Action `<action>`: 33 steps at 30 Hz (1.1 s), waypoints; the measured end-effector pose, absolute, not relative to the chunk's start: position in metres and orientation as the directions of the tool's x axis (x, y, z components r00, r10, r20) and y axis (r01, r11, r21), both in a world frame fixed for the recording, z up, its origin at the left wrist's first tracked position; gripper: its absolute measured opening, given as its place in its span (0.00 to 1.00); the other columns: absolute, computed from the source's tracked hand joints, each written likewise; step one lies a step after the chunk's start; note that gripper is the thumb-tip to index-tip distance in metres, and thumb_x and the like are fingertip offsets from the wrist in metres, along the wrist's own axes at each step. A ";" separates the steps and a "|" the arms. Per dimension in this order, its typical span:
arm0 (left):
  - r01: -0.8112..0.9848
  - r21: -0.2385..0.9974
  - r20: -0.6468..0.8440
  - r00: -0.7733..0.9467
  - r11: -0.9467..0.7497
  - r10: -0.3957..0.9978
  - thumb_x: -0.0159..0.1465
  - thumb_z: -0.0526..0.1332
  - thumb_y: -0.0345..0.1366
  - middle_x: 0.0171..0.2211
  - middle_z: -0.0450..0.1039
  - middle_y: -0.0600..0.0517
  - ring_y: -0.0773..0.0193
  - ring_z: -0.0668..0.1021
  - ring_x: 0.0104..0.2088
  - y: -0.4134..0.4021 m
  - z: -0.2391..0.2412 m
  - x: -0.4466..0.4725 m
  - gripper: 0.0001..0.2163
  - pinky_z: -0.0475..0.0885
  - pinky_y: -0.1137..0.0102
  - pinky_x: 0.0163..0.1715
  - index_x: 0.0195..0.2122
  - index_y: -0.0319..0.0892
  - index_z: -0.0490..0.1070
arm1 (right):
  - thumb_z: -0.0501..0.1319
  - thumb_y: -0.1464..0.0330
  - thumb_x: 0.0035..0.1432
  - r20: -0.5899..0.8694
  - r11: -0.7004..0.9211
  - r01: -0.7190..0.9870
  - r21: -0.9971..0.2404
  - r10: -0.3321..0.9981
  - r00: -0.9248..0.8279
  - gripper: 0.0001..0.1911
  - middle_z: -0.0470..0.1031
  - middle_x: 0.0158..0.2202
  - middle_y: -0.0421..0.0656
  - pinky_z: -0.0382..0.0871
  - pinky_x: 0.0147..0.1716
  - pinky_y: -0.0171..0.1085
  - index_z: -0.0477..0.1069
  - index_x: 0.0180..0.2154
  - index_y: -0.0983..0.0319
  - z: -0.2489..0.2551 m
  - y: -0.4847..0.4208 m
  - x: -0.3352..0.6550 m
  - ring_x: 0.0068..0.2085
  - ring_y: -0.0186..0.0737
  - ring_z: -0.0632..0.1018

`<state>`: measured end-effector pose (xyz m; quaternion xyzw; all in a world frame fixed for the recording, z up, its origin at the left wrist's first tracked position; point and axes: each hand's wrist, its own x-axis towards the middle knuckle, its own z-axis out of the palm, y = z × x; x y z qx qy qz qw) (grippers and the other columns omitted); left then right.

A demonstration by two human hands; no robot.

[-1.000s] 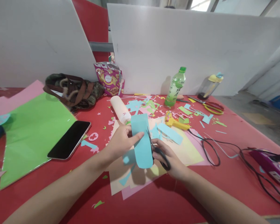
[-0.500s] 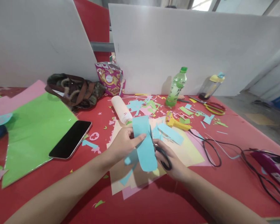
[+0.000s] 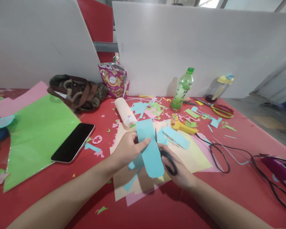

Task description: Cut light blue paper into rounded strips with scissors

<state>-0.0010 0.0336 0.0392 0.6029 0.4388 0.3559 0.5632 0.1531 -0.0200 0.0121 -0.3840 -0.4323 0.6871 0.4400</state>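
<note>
A strip of light blue paper (image 3: 152, 159) with rounded lower corners is pinched between the thumb and fingers of my left hand (image 3: 131, 144). My right hand (image 3: 178, 168) is wrapped round the black-handled scissors (image 3: 169, 163). Their blades point away from me, at the right edge of the blue strip. Part of the blades is hidden by the paper. Under both hands lie cream paper sheets (image 3: 121, 184), along with blue offcuts (image 3: 176, 136).
A phone (image 3: 72, 143) and a green sheet (image 3: 35, 136) lie left. Behind are a pale cylinder (image 3: 125, 111), a snack bag (image 3: 113, 79) and a green bottle (image 3: 183, 89). Right are a yellow glue gun (image 3: 183, 125), its cable, red-and-yellow scissors (image 3: 221, 111) and a purple power strip (image 3: 281, 173).
The scissor blades have shifted slightly and now show more clearly beside the blue strip's right edge. Both hands keep their holds. The whole view has moved a little.
</note>
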 end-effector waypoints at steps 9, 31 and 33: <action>0.123 0.989 -0.117 0.361 0.077 0.925 0.54 0.57 0.38 0.28 0.74 0.47 0.62 0.76 0.28 0.031 0.041 0.001 0.10 0.71 0.71 0.27 0.29 0.35 0.70 | 0.57 0.56 0.48 -0.077 -0.150 -0.220 -0.964 0.948 -0.310 0.20 0.70 0.38 0.43 0.63 0.38 0.34 0.63 0.42 0.58 0.013 -0.020 0.153 0.38 0.38 0.71; 0.117 0.992 -0.074 0.355 0.034 0.932 0.54 0.57 0.38 0.25 0.73 0.51 0.65 0.74 0.25 0.034 0.036 -0.001 0.09 0.69 0.74 0.24 0.25 0.37 0.69 | 0.54 0.51 0.47 -0.062 -0.059 0.019 -0.998 0.963 -0.261 0.23 0.68 0.28 0.42 0.64 0.29 0.35 0.62 0.39 0.60 0.018 -0.019 0.150 0.30 0.38 0.69; 0.124 0.992 -0.081 0.361 0.038 0.929 0.54 0.57 0.38 0.25 0.73 0.51 0.66 0.74 0.25 0.034 0.036 -0.001 0.09 0.69 0.74 0.24 0.26 0.37 0.69 | 0.55 0.50 0.46 -0.072 -0.067 0.027 -0.997 0.965 -0.252 0.23 0.67 0.27 0.41 0.64 0.27 0.34 0.62 0.39 0.60 0.018 -0.019 0.150 0.29 0.36 0.68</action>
